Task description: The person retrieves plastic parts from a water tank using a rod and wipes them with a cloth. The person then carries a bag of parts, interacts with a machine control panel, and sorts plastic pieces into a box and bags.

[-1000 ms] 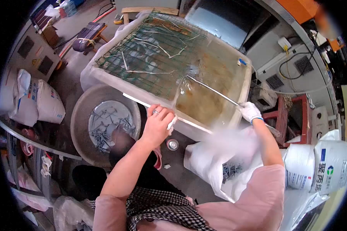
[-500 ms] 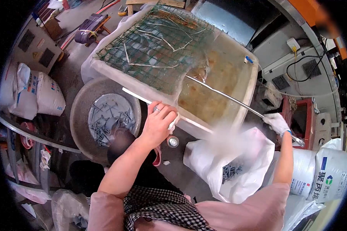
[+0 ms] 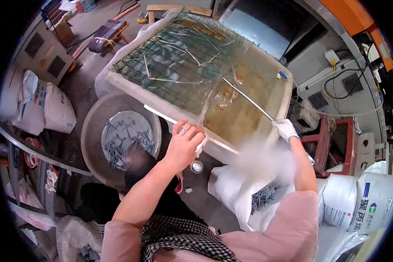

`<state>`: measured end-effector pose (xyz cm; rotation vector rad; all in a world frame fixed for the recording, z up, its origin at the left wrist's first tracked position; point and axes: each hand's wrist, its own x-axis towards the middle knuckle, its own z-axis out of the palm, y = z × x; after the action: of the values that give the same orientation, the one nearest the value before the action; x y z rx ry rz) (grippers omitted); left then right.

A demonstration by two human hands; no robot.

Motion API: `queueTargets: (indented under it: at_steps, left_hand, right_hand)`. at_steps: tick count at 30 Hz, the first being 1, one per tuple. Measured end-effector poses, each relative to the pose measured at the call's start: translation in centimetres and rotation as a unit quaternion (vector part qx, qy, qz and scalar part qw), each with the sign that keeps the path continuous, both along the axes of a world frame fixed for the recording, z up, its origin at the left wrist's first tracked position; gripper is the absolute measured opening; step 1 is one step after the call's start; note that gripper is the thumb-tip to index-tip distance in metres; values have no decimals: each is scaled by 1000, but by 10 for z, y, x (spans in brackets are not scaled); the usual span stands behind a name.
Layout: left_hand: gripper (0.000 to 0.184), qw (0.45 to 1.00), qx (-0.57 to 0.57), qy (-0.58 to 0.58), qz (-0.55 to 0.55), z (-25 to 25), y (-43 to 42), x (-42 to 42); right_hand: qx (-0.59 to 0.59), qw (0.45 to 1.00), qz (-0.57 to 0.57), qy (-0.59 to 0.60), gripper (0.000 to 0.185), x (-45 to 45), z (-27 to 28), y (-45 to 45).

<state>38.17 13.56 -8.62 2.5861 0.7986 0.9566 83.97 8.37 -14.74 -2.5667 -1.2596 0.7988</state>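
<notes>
My left hand (image 3: 186, 144), bare and wearing a ring, is closed around a white strip (image 3: 159, 113) along the tub's near side. Something white and crumpled shows under its fingers. My right hand (image 3: 286, 129), in a white glove, grips a long metal rod (image 3: 251, 100). The rod slants over the near right rim of a large white tub (image 3: 287, 94), its far end at the brownish water (image 3: 244, 113). A green wire grid (image 3: 170, 56) with pale strips covers the tub's left half. A white blur hides part of the area beneath my right arm.
A round basin (image 3: 94, 135) with grey plastic pieces stands left of the tub. Below my right arm, an open white sack (image 3: 231, 187) holds similar pieces. Full sacks (image 3: 340, 201) lie at right, a red frame (image 3: 321, 146) beyond. A can (image 3: 197, 167) stands on the floor.
My right hand has moved left and up, closer to the tub, with the rod. The rod's far end has shifted a little to the right. My left hand keeps its hold.
</notes>
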Motion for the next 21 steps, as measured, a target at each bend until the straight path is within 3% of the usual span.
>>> queueTargets:
  at_steps: [5, 7, 9, 11, 16, 19, 20, 21]
  left_hand:
    - [33, 1000, 1, -6, 5, 2, 4, -4]
    - [19, 1000, -12, -5, 1, 2, 5, -6]
    - [20, 1000, -10, -14, 3, 1, 6, -6]
    - [20, 1000, -10, -19, 1, 1, 5, -6]
    - [22, 1000, -5, -31, -5, 0, 1, -3]
    - [33, 1000, 11, -21, -3, 0, 1, -1]
    - [33, 1000, 13, -22, -1, 1, 2, -1]
    - [27, 1000, 7, -18, -3, 1, 2, -2]
  right_hand:
    - [-51, 999, -8, -8, 43, -57, 23, 42]
    - [-43, 999, 13, 16, 43, -55, 38, 29]
    - [-22, 998, 57, -16, 42, -10, 18, 1]
    - [-11, 997, -42, 71, 39, 5, 30, -29]
    - [-29, 991, -91, 91, 37, 4, 63, -65]
    - [10, 992, -56, 111, 37, 9, 38, -59]
    - [2, 992, -69, 109, 36, 10, 25, -52]
    - [25, 997, -11, 65, 39, 15, 10, -44]
